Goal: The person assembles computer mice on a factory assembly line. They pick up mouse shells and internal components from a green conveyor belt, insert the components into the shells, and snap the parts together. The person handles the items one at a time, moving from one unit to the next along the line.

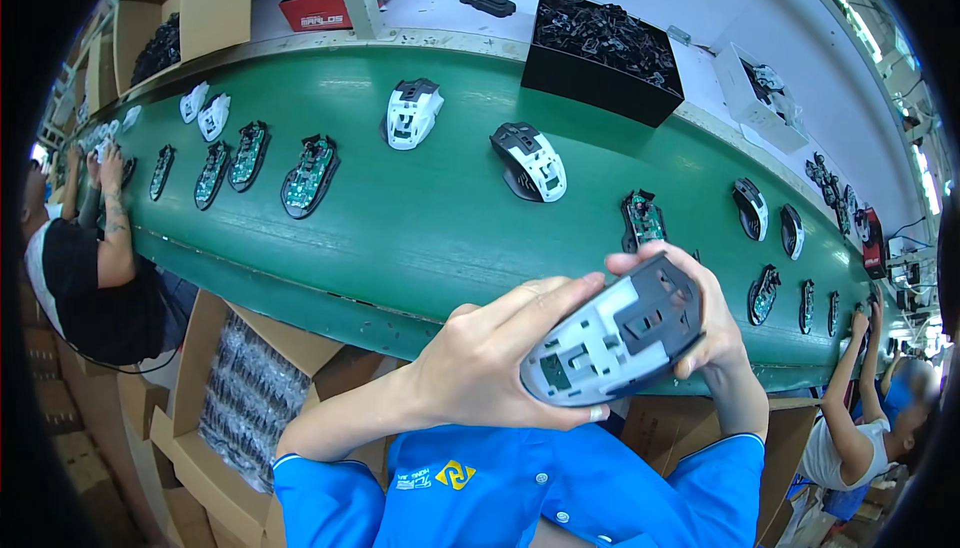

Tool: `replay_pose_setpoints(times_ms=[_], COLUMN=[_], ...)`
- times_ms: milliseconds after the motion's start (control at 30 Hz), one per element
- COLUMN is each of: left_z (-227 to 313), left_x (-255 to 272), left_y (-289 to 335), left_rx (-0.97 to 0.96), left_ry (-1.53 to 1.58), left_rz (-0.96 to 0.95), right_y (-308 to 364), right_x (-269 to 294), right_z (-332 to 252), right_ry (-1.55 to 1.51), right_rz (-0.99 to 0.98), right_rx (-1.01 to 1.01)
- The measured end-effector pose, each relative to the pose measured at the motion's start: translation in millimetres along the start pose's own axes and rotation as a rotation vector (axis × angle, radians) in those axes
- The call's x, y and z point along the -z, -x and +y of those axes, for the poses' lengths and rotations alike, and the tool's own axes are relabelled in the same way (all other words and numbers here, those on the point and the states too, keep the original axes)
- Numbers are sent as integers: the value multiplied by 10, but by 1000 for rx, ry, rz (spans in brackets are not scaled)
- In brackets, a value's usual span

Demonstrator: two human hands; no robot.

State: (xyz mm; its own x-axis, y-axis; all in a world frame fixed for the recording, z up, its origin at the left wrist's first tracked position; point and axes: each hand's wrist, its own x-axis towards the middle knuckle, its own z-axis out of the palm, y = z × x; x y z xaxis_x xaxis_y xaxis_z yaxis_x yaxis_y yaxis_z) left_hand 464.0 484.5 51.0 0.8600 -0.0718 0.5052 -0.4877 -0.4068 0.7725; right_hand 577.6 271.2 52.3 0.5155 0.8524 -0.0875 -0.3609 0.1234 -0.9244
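The left hand point(475, 356) and right hand point(712, 313) gripped a grey-and-white computer mouse point(608, 336) between them, each clasped around its edges, over the near side of a long green tabletop point(400, 238). Just beyond the right hand lay an open mouse base point(645, 216) with its green circuit board exposed. Farther off, two black-and-white mice point(540, 170) rested near a black box point(590, 90) heaped with small dark parts point(605, 40). At far left, a co-worker point(85, 273) in a black top worked alongside.
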Motion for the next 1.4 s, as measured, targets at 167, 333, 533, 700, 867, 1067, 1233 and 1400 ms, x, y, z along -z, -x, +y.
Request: replay_pose_setpoints(times_ms=[167,333,533,700,867,1067,1233,1400], left_z=[-107,-142,-172,-167,-233,-212,-279,-339], left_x=[67,91,139,99,78,75,88,349], left_y=[10,7,67,59,74,113,127,91], left_rx=[79,193,279,277,248,247,402,884], left_ry=[35,102,190,236,282,315,409,897], left_rz=[-47,-94,-150,-108,-99,-60,-51,-203], right_y=[-86,-164,-178,-168,-141,-120,-180,-305], right_x=[-80,12,-75,-169,-184,-197,-217,-19], right_z=[38,147,131,94,132,175,229,7], right_ry=[-73,-61,78,305,357,352,351,523], right_rz=[142,131,75,1,1,-13,46,-114], right_rx=[-123,-128,-5,110,172,168,99,-33])
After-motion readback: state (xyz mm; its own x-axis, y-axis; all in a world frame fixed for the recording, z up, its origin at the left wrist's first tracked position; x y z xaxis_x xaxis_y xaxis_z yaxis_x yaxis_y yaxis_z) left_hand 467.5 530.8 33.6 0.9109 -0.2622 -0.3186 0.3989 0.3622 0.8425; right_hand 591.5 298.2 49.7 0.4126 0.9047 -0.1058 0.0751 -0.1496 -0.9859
